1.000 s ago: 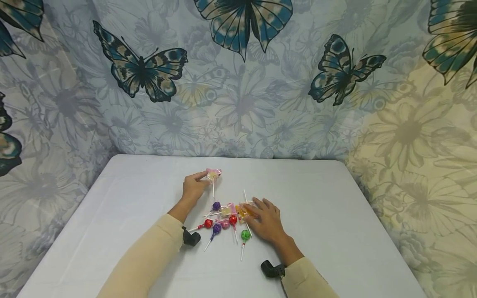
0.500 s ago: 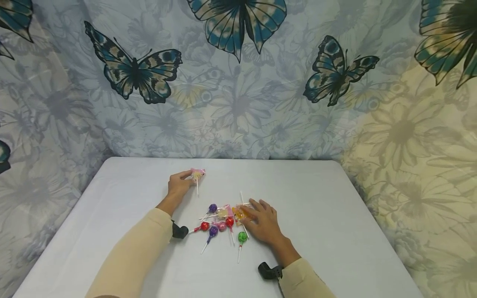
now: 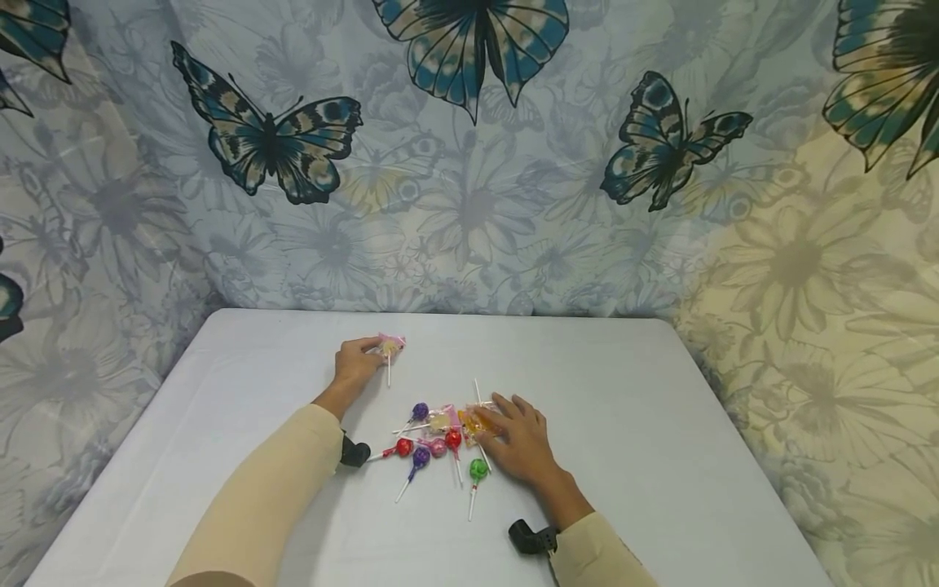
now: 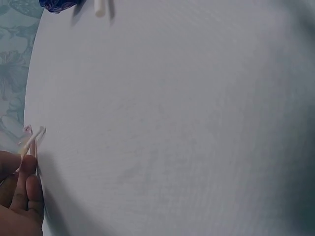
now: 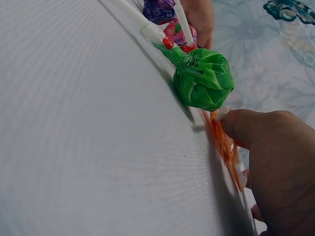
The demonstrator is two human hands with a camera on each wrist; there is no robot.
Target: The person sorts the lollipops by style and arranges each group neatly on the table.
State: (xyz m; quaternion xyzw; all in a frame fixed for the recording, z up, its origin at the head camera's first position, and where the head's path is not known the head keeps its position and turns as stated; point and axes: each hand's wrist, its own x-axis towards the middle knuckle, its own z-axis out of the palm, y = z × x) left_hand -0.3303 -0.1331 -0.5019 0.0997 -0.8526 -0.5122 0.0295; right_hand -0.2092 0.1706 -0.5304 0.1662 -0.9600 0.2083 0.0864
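Observation:
At the table's far left-centre, my left hand (image 3: 356,364) pinches a lollipop (image 3: 391,347) in a clear and pink wrapper; its white stick points toward me. In the left wrist view, the fingers (image 4: 30,191) partly hide that lollipop. My right hand (image 3: 522,438) is at the right side of a group of lollipops, with thumb and fingers about an orange-wrapped lollipop (image 3: 472,425). The right wrist view has the thumb against the orange wrapper (image 5: 225,142). Just nearer to me lies a green lollipop (image 3: 478,469).
Beside the orange one lie several lollipops: a pink-and-clear one (image 3: 443,419), purple ones (image 3: 421,456), red ones (image 3: 453,439) and a pink one (image 3: 438,447). They rest on a white table (image 3: 623,391). Butterfly-printed cloth (image 3: 477,220) stands behind it.
My left hand has carried the pink-and-clear lollipop leftward, away from the group, then stayed nearly still. The right hand has kept its place at the orange lollipop.

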